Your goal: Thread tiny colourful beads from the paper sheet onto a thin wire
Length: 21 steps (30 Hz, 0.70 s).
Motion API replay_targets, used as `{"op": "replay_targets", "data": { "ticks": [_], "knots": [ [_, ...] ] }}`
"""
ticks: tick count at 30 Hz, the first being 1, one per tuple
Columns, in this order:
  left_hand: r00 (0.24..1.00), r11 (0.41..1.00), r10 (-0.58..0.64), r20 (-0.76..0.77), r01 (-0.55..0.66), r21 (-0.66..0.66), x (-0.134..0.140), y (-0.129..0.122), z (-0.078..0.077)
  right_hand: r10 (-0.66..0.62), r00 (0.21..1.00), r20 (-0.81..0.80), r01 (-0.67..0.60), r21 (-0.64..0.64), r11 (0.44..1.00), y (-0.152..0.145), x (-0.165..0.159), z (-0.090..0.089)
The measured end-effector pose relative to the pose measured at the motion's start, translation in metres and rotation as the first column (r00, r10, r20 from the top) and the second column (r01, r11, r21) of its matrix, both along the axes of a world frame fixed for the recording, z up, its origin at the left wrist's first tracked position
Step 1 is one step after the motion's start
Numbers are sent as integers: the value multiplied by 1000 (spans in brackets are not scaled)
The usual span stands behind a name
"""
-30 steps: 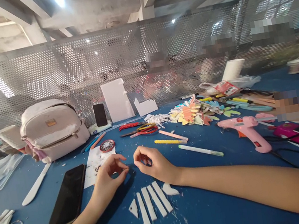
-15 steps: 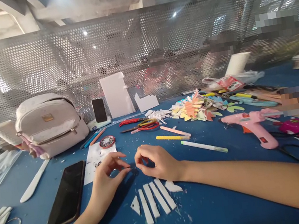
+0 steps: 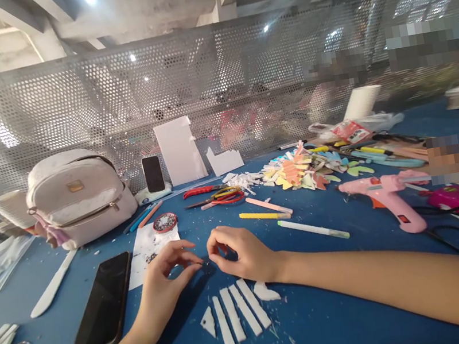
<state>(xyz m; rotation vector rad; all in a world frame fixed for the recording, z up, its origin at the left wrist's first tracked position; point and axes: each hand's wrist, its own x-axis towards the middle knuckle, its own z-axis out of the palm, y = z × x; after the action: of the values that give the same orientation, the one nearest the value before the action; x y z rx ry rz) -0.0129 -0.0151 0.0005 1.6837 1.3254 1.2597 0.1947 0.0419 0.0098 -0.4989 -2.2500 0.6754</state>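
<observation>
My left hand [image 3: 171, 271] has thumb and fingertips brought together at a small dark thing [image 3: 206, 266], too tiny to make out. My right hand [image 3: 240, 253] curls with thumb and forefinger pinched at the other side of it. Just below the hands, white foam strips [image 3: 231, 315] lie side by side on the blue table. A small white triangular piece [image 3: 208, 322] with a dark dot sits at their left end, and a notched white piece [image 3: 266, 291] at their right. Behind my left hand is a sheet of white paper [image 3: 140, 254] with dark bits on it.
A round red-rimmed container [image 3: 165, 223] rests on the paper. To the left lie a black phone [image 3: 101, 308] and a white plastic knife [image 3: 54, 287]; a backpack [image 3: 78, 205] stands behind. Farther off are scissors [image 3: 220, 197], markers [image 3: 313, 229], paper scraps [image 3: 294, 170] and a pink glue gun [image 3: 383, 194].
Both hands stay nearly in place, still meeting at the small dark thing, which shows a little more between the fingertips. The whole view has shifted slightly downward.
</observation>
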Motion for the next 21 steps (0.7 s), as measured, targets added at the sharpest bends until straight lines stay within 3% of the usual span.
{"op": "replay_targets", "data": {
  "ticks": [15,21],
  "knots": [
    [999,998,9,-37,-6,62,0,-2,0,-23,999,33,23,1,1000,1,-1,0],
    [984,982,19,-179,16,189,-2,-4,0,-22,999,34,22,17,1000,1,0,-3]
  ]
}}
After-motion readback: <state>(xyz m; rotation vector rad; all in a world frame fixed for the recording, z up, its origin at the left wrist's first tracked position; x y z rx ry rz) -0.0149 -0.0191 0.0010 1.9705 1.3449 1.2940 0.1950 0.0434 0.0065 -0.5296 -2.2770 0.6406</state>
